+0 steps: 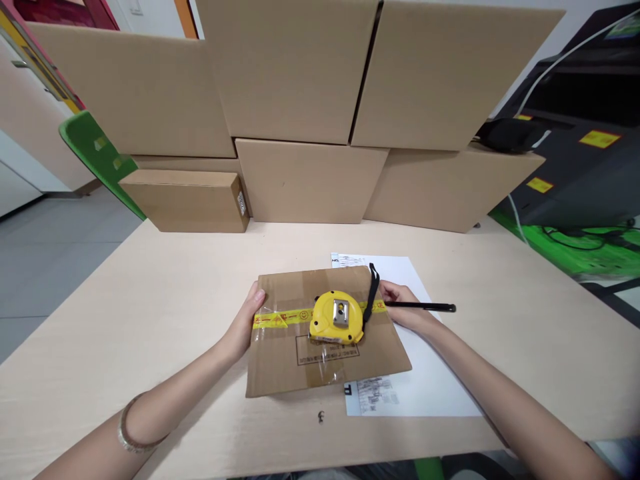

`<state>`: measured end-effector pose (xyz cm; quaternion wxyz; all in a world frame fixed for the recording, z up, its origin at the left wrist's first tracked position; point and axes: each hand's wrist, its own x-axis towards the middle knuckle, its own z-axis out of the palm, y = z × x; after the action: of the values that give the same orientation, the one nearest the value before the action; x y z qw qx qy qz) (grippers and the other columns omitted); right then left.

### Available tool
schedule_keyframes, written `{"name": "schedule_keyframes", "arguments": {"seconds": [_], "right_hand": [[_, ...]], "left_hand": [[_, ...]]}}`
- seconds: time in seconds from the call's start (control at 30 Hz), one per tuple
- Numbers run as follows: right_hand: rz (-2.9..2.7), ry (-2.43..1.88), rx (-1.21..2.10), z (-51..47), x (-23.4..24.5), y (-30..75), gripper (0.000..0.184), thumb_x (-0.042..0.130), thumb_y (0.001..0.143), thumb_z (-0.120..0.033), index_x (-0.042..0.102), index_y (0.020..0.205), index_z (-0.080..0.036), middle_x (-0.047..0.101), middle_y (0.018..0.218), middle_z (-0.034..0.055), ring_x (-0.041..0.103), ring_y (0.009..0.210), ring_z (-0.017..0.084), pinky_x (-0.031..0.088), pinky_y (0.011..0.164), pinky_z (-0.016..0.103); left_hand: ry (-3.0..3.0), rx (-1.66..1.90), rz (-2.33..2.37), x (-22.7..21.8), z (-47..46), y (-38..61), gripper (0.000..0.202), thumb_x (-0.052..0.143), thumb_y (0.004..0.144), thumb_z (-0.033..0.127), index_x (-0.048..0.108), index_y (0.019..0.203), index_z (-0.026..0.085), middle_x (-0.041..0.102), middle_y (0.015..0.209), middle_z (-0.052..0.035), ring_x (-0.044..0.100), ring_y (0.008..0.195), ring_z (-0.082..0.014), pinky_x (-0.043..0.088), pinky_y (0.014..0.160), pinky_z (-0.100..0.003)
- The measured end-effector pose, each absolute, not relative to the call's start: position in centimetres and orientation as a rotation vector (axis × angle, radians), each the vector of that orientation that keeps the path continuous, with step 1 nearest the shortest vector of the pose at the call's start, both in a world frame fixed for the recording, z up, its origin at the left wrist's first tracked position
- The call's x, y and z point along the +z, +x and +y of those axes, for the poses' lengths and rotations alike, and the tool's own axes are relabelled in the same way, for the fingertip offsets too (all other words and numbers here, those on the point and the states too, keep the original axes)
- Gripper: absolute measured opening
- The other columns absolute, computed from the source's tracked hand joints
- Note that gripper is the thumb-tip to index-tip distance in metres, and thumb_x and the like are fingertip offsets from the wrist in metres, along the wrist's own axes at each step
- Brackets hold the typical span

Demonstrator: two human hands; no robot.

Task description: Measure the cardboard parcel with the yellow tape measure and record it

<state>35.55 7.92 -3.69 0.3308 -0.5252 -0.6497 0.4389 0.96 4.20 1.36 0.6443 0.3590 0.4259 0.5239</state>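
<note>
A small flat cardboard box [320, 363], sealed with yellow printed tape, lies on the table in front of me. A yellow tape measure [337, 318] with a black wrist strap rests on its top. My left hand [245, 322] grips the box's left side, thumb on top. My right hand [403, 305] presses against the box's right side and has a black pen [425, 307] held in its fingers, the pen pointing right. A white printed sheet [425, 373] lies under the box and my right forearm.
The pale wooden table [150, 300] has a wall of large cardboard boxes [300, 100] stacked along its far edge, with a smaller box [187, 200] at the left. A green chair back [97, 150] stands far left. Dark equipment with cables [575, 153] sits at the right.
</note>
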Motion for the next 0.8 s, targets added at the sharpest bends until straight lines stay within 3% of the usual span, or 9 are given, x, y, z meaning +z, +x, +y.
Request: {"name": "schedule_keyframes", "arguments": {"seconds": [0.3,0.8], "right_hand": [[-1.702,-1.352,1.168,8.03,-3.76,35.73,0.036,0.073,0.075,-0.032,0.039,0.068,-0.024,0.043,0.067,-0.0056,0.037,0.063,0.013,0.029,0.056,0.025],[-1.691,-1.36,1.193,7.86,-3.5,35.49,0.037,0.073,0.077,-0.031,0.037,0.07,-0.024,0.038,0.067,-0.007,0.034,0.062,0.012,0.025,0.056,0.025]], "left_hand": [[0.842,1.183,0.988,1.71,4.19,1.04,0.053,0.074,0.079,0.056,0.07,0.116,0.018,0.074,0.125,-0.0098,0.061,0.128,-0.0381,0.047,0.109,-0.044],[0.812,1.167,0.956,1.58,4.11,0.9,0.053,0.073,0.081,0.055,0.07,0.12,0.02,0.078,0.117,-0.0112,0.066,0.122,-0.04,0.05,0.103,-0.048]]}}
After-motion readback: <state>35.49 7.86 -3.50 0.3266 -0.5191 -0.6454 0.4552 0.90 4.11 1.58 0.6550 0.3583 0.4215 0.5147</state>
